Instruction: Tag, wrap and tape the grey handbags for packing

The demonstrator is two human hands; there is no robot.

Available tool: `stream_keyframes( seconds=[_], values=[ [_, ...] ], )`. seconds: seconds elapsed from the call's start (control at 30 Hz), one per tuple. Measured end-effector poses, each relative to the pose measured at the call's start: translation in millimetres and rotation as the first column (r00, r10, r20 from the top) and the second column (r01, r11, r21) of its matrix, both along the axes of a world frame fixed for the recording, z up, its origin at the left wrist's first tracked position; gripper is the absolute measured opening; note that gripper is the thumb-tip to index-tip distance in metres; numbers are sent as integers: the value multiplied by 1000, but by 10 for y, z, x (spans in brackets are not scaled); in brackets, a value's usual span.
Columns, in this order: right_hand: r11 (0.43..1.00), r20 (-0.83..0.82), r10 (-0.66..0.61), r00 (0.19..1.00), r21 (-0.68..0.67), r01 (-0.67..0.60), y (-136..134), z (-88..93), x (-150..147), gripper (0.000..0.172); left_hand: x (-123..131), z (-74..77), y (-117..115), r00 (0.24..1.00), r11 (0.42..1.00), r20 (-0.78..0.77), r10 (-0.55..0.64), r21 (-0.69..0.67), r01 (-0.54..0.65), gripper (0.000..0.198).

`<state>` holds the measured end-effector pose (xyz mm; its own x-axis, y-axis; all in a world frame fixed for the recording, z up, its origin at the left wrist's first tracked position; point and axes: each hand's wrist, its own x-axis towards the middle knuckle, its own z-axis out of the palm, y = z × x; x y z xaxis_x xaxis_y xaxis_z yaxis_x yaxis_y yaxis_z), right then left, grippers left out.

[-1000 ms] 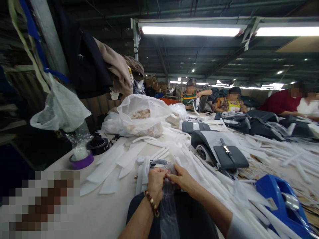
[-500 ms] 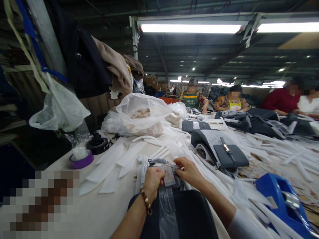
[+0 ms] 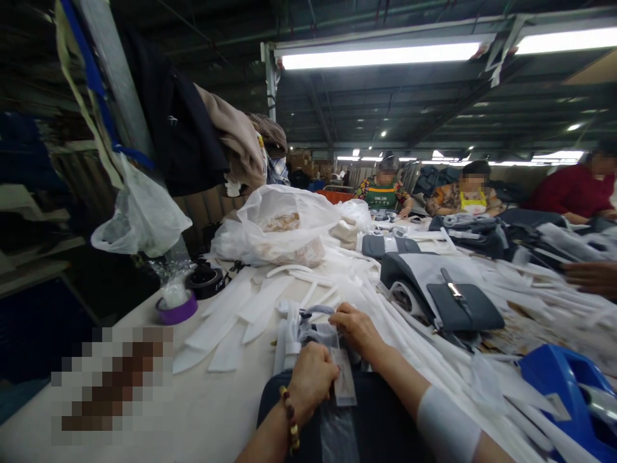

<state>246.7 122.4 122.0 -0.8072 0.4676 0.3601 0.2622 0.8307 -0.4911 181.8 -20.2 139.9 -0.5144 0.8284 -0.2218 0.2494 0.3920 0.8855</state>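
A dark blue-grey bag (image 3: 385, 411) lies on the table in front of me, with a strip of clear plastic (image 3: 339, 431) down its middle. My left hand (image 3: 314, 375), a beaded bracelet at its wrist, is closed at the left edge of a small tag in a clear sleeve (image 3: 344, 379). My right hand (image 3: 357, 328) has its fingers pinched at the bag's top, beside the grey handle (image 3: 319, 310); what lies between the fingertips is too small to make out. White wrapping (image 3: 292, 331) covers a strap left of the handle.
White foam strips (image 3: 226, 321) and a purple tape roll (image 3: 177, 308) lie left. Another dark bag (image 3: 463, 305) and a blue tape dispenser (image 3: 554, 386) are at right. Several people sit across the table; another person's hand (image 3: 590, 276) reaches in at the right edge.
My left hand has moved down and the tag now hangs lower over the bag. My right hand is nearer the handle. Another person's hand has appeared at the right edge.
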Motion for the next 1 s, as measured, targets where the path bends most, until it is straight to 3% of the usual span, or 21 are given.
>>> stream_keyframes(
  seconds=[0.2,0.3,0.37,0.4,0.47,0.53,0.6,0.67,0.7,0.8,0.9,1.0],
  values=[
    [996,27,-92,995,-11,93,67,46,-169,25,0,25,-9,996,1000,-84,-2,-15,1,23],
    [996,-28,-94,995,-2,94,-42,154,155,29,-138,74,-265,984,999,-176,36,38,-30,15],
    [986,-79,-162,984,-42,159,-140,164,533,32,-304,39,-508,934,984,-318,161,126,-127,27],
    [963,-96,-245,965,-137,231,-198,140,737,37,-394,-10,-626,905,971,-360,229,150,-186,36],
    [821,-3,-431,902,-416,390,-333,44,1100,52,-539,-155,-815,917,949,-244,316,67,-309,56],
    [597,113,-478,871,-685,417,-487,-70,1334,60,-598,-313,-915,957,957,19,289,-13,-289,64],
    [387,121,-399,909,-876,286,-628,-144,1418,60,-568,-419,-933,942,978,271,198,9,-208,61],
    [248,43,-305,951,-961,123,-717,-156,1397,56,-501,-447,-899,880,985,460,116,59,-160,55],
    [208,21,-274,962,-975,81,-732,-143,1370,53,-473,-437,-874,838,987,539,89,66,-147,54],
    [157,39,-197,980,-985,71,-675,-92,1296,47,-462,-363,-800,687,993,724,61,23,-113,48],
    [38,50,-155,987,-998,56,-557,-82,1266,44,-528,-298,-744,576,994,812,95,-51,-92,39],
    [-65,33,-167,985,-998,23,-504,-103,1243,36,-571,-264,-718,512,994,853,103,-69,-84,34]
  ],
)
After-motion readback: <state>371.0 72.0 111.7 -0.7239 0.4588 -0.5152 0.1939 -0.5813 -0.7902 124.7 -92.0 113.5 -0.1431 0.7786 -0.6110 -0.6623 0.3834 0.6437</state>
